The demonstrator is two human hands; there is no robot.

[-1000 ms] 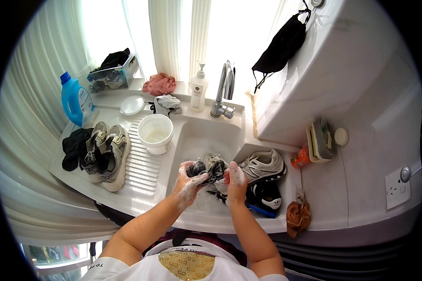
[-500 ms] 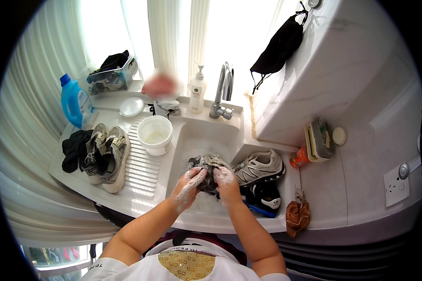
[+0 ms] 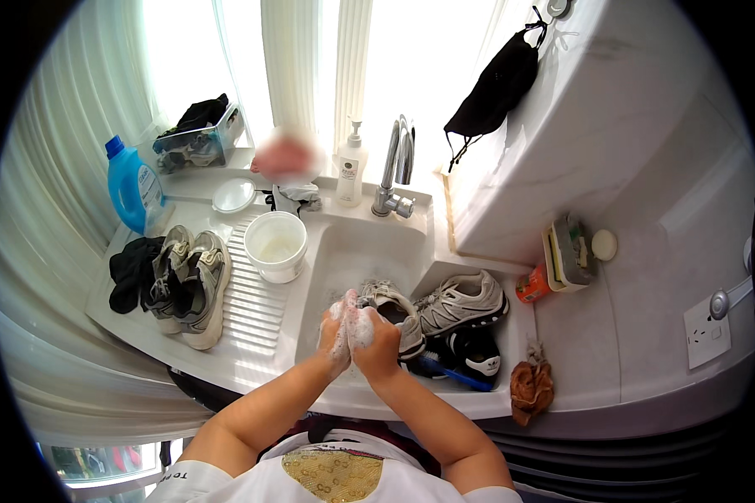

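Observation:
Over the white sink (image 3: 327,251), my left hand (image 3: 335,335) and my right hand (image 3: 372,337) are pressed together, both covered in suds. They are closed around a wet dark cloth, of which only a small bit shows between the fingers; its kind cannot be made out. A pale grey sneaker (image 3: 398,314) lies in the sink just beyond my right hand. Beside it, a second grey sneaker (image 3: 461,303) rests on the right-hand ledge. In front of that are a black shoe with a white heel (image 3: 476,350) and a blue-handled brush (image 3: 457,370).
On the left drainboard stand a pair of worn sneakers (image 3: 195,285), black cloth (image 3: 132,272), a white bucket (image 3: 275,247) and a blue detergent bottle (image 3: 136,189). Behind the sink are a pump bottle (image 3: 351,172) and a faucet (image 3: 394,172). A brown rag (image 3: 532,390) hangs at the right edge.
My hands have come together, slightly to the left, closing over the dark cloth that showed between them. The grey sneaker in the sink now shows more.

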